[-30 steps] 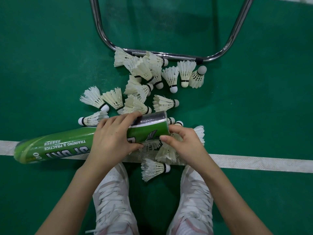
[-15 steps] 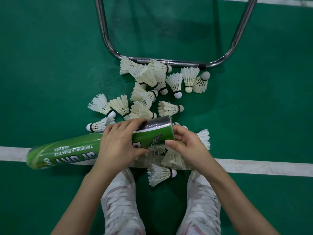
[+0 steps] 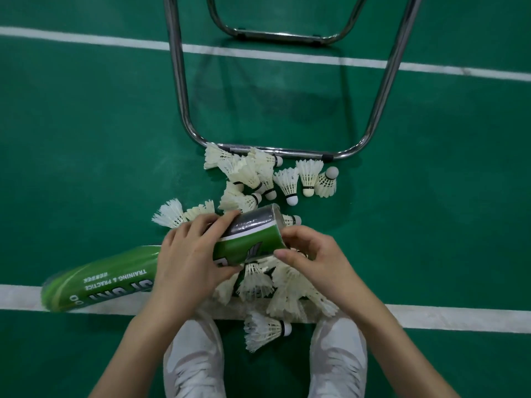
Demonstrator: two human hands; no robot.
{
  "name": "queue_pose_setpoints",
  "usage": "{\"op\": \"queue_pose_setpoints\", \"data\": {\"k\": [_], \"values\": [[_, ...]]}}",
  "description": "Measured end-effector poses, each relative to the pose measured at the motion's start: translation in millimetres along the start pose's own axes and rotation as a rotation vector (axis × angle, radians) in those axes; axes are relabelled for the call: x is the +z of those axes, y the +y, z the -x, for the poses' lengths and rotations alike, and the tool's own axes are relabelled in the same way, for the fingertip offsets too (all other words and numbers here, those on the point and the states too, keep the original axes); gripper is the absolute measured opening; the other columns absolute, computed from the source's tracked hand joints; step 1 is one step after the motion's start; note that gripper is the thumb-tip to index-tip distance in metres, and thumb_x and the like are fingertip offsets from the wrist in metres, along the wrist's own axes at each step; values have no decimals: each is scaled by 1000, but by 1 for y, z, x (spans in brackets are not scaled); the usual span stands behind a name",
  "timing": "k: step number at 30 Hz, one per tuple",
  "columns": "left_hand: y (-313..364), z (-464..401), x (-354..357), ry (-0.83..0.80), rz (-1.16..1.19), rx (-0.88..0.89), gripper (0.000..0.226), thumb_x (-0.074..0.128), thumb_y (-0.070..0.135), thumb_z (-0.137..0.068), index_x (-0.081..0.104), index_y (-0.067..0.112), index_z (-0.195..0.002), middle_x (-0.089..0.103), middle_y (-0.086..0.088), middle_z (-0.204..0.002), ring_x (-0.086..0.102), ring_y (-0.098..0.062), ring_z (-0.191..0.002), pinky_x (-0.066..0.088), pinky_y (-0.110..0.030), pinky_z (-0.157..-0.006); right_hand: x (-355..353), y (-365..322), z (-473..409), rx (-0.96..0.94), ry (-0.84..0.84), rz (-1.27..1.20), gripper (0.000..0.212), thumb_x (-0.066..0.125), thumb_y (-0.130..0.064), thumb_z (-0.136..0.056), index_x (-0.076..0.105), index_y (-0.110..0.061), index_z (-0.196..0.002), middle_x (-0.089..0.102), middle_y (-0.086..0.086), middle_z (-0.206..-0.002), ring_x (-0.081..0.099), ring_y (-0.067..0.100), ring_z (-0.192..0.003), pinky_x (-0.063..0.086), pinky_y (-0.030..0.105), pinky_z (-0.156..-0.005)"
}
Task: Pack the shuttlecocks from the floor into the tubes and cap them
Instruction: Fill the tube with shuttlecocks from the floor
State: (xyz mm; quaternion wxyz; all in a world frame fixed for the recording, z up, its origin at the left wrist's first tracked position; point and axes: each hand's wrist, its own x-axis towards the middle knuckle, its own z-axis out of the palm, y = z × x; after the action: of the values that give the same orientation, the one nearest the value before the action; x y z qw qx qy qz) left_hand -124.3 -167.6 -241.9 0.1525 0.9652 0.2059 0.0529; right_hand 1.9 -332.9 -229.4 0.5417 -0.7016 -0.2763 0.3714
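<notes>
A long green shuttlecock tube (image 3: 115,277) lies slanted just above the floor, its silver-banded end (image 3: 255,222) pointing up and right. My left hand (image 3: 192,259) grips the tube around its middle. My right hand (image 3: 310,257) is at the tube's mouth, with index finger above and thumb below the rim; whatever is inside the palm is hidden. Several white shuttlecocks (image 3: 267,176) lie scattered on the floor beyond the tube. More shuttlecocks (image 3: 284,294) are piled under my right hand, and one shuttlecock (image 3: 265,330) lies between my shoes.
The chrome tube legs of a chair (image 3: 275,152) stand just behind the far shuttlecocks. White court lines (image 3: 459,317) cross the green floor. My two white shoes (image 3: 192,366) are at the bottom of the view.
The tube's right end has tilted up and away while both hands stay on it. The view has lifted, showing more of the chair legs and a second court line.
</notes>
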Motion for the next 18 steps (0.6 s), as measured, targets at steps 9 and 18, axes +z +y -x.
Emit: {"op": "queue_pose_setpoints", "data": {"k": [9, 18], "values": [[18, -39, -67, 154, 0, 38, 96, 83, 47, -49, 37, 38, -133, 40, 7, -89, 35, -14, -78, 31, -31, -65, -26, -73, -12, -161, 98, 65, 18, 68, -11, -81, 64, -28, -84, 67, -12, -85, 63, 2, -84, 50, 21, -83], [60, -75, -151, 147, 127, 40, 89, 70, 61, -60, 23, 52, -135, 36, 12, -94, 34, -8, -91, 29, -27, -57, -64, -167, -2, -343, 254, 84, 19, 70, -11, -80, 67, -30, -80, 71, -11, -96, 67, 10, -93, 53, 28, -83]]}}
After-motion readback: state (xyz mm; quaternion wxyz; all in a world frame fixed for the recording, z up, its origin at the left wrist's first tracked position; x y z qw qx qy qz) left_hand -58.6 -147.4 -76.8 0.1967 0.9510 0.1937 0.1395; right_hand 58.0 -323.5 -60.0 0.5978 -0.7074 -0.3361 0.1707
